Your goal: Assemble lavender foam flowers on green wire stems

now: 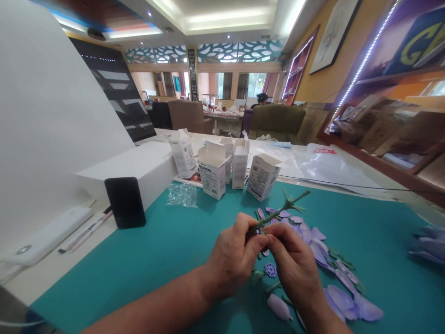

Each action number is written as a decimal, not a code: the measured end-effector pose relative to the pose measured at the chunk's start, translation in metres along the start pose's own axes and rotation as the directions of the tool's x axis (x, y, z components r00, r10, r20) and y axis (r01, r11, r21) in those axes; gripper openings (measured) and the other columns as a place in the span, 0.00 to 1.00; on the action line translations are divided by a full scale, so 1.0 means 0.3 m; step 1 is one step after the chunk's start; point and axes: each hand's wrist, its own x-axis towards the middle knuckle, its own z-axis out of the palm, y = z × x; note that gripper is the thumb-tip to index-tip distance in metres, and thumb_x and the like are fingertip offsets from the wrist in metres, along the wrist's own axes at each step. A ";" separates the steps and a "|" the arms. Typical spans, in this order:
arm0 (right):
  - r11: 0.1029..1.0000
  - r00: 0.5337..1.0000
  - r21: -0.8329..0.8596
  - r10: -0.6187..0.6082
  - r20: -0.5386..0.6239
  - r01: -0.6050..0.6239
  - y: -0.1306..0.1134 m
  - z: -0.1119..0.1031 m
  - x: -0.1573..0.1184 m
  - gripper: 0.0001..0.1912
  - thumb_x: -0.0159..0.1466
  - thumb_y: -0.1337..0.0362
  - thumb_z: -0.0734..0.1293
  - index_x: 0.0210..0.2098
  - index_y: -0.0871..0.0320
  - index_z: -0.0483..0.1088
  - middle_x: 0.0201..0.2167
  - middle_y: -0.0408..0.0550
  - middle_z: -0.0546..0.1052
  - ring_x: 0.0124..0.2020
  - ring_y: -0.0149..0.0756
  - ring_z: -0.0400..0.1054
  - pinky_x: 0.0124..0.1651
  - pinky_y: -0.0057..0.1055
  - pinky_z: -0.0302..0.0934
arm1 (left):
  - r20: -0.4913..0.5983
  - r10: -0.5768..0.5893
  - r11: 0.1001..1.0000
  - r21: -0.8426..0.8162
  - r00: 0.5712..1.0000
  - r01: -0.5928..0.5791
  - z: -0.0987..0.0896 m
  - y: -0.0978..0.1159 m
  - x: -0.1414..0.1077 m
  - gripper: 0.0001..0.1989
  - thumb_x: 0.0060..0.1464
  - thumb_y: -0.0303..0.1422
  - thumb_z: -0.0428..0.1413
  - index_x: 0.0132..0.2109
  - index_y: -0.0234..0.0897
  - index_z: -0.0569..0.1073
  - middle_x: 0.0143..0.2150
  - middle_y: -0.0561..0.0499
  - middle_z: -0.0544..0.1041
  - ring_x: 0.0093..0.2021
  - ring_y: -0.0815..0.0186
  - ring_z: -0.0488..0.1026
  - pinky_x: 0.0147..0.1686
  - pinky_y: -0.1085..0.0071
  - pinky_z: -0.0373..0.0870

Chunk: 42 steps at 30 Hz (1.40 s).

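A green artificial flower stem (278, 212) with small leaves at its tip slants up to the right out of my hands. My left hand (233, 253) is closed around its lower end. The thumb and fingers of my right hand (294, 255) pinch at the same spot, touching the left thumb; the exact part between them is hidden. Loose purple petals (318, 246) and green pieces lie beside and beyond my right hand. Below the hands are a purple wheel-shaped piece (270, 270) and a pale purple bud (279, 307).
Several opened white cardboard boxes (212, 174) stand at the mat's far edge, beside a crumpled clear plastic bag (181, 195). A black phone-like slab (125, 202) leans against a white box (153, 178) at left. More purple petals (429, 243) lie far right on the teal mat (167, 250).
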 end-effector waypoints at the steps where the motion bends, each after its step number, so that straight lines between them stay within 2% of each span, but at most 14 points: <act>1: 1.000 1.000 0.002 -0.007 -0.003 0.007 -0.001 0.001 -0.001 0.08 0.61 0.58 0.66 0.29 0.55 0.70 0.25 0.43 0.70 0.28 0.32 0.63 0.30 0.25 0.61 | 0.003 0.000 1.000 -0.007 1.000 0.000 0.001 -0.001 -0.001 0.09 0.61 0.40 0.47 0.39 0.39 0.61 0.27 0.55 0.68 0.26 0.69 0.64 0.28 0.73 0.58; 10: 0.997 0.997 -0.027 -0.072 -0.017 0.071 -0.011 -0.005 0.005 0.08 0.61 0.59 0.66 0.28 0.55 0.69 0.24 0.43 0.70 0.27 0.32 0.64 0.29 0.26 0.61 | 0.009 0.025 0.999 -0.033 1.000 -0.024 0.005 -0.010 -0.008 0.08 0.61 0.38 0.47 0.40 0.39 0.64 0.31 0.53 0.71 0.30 0.68 0.66 0.30 0.72 0.62; 13: 0.996 0.997 -0.049 -0.072 0.020 0.073 -0.020 -0.016 0.016 0.08 0.59 0.58 0.67 0.27 0.55 0.69 0.23 0.42 0.70 0.25 0.32 0.63 0.27 0.26 0.61 | 0.009 0.022 0.999 -0.049 1.000 -0.022 0.003 -0.005 -0.003 0.08 0.61 0.38 0.47 0.39 0.38 0.65 0.31 0.53 0.71 0.30 0.68 0.66 0.31 0.72 0.62; 15: 1.000 0.999 -0.002 -0.010 0.049 0.010 -0.024 -0.021 0.024 0.09 0.58 0.57 0.68 0.27 0.56 0.69 0.23 0.43 0.70 0.25 0.32 0.63 0.27 0.27 0.61 | 0.026 0.002 0.996 -0.090 1.000 0.000 0.001 -0.003 0.002 0.09 0.61 0.39 0.47 0.38 0.38 0.64 0.30 0.53 0.71 0.29 0.69 0.66 0.30 0.73 0.62; 17: 0.985 0.988 0.125 0.101 0.114 -0.116 -0.024 -0.021 0.031 0.11 0.57 0.56 0.70 0.27 0.57 0.69 0.22 0.42 0.70 0.25 0.31 0.64 0.27 0.27 0.61 | 0.052 -0.020 0.991 -0.128 0.998 0.026 -0.003 -0.005 0.005 0.09 0.61 0.40 0.47 0.38 0.39 0.62 0.29 0.54 0.70 0.27 0.70 0.65 0.28 0.74 0.62; 19: 0.920 0.952 0.279 0.222 0.212 -0.277 -0.022 -0.017 0.037 0.13 0.54 0.55 0.72 0.26 0.58 0.69 0.21 0.42 0.70 0.23 0.30 0.63 0.26 0.26 0.61 | 0.066 -0.028 0.992 -0.124 0.997 0.036 -0.006 -0.010 0.008 0.09 0.61 0.40 0.47 0.39 0.39 0.61 0.27 0.55 0.70 0.25 0.70 0.65 0.26 0.74 0.61; 22: 0.773 0.874 0.422 0.356 0.332 -0.474 -0.025 -0.014 0.042 0.16 0.50 0.54 0.74 0.24 0.60 0.69 0.17 0.39 0.67 0.19 0.25 0.60 0.23 0.23 0.58 | 0.063 0.008 1.000 -0.023 0.998 -0.007 -0.009 -0.021 0.011 0.08 0.61 0.39 0.46 0.39 0.39 0.61 0.26 0.55 0.70 0.24 0.69 0.66 0.26 0.74 0.61; 24: 0.700 0.831 0.456 0.405 0.381 -0.550 -0.033 -0.016 0.047 0.18 0.48 0.54 0.76 0.22 0.60 0.68 0.15 0.37 0.65 0.16 0.23 0.57 0.20 0.21 0.55 | 0.058 0.064 0.996 0.055 0.996 -0.067 -0.010 -0.027 0.012 0.07 0.61 0.38 0.46 0.40 0.39 0.63 0.27 0.54 0.70 0.26 0.69 0.67 0.28 0.73 0.61; 27: 0.664 0.799 0.451 0.432 0.419 -0.596 -0.050 -0.026 0.058 0.19 0.44 0.54 0.77 0.21 0.61 0.68 0.14 0.37 0.65 0.14 0.22 0.56 0.18 0.21 0.54 | 0.054 0.127 0.981 0.139 0.990 -0.134 -0.011 -0.039 0.013 0.07 0.61 0.37 0.47 0.42 0.39 0.64 0.32 0.52 0.72 0.29 0.67 0.69 0.30 0.73 0.63; 31: 0.693 0.814 0.436 0.429 0.391 -0.574 -0.060 -0.037 0.069 0.18 0.43 0.56 0.78 0.21 0.61 0.69 0.14 0.37 0.67 0.13 0.21 0.57 0.17 0.20 0.55 | 0.042 0.128 0.962 0.239 0.991 -0.135 -0.015 -0.072 0.019 0.09 0.60 0.38 0.46 0.43 0.40 0.66 0.32 0.51 0.73 0.31 0.65 0.71 0.31 0.71 0.64; 36: 0.681 0.819 0.464 0.402 0.408 -0.566 -0.057 -0.035 0.067 0.15 0.49 0.56 0.75 0.25 0.60 0.70 0.18 0.39 0.71 0.17 0.23 0.63 0.19 0.19 0.59 | -0.030 0.123 0.949 0.295 0.992 -0.109 -0.011 -0.096 0.028 0.11 0.58 0.40 0.47 0.42 0.40 0.67 0.34 0.49 0.75 0.31 0.63 0.72 0.31 0.69 0.66; 42: 0.697 0.852 0.494 0.379 0.361 -0.519 -0.043 -0.036 0.070 0.16 0.46 0.57 0.76 0.22 0.60 0.68 0.15 0.36 0.68 0.12 0.20 0.57 0.14 0.18 0.51 | -0.071 0.064 0.938 0.344 0.995 -0.036 0.006 -0.063 0.022 0.10 0.58 0.41 0.46 0.41 0.41 0.67 0.34 0.49 0.75 0.32 0.61 0.72 0.32 0.67 0.65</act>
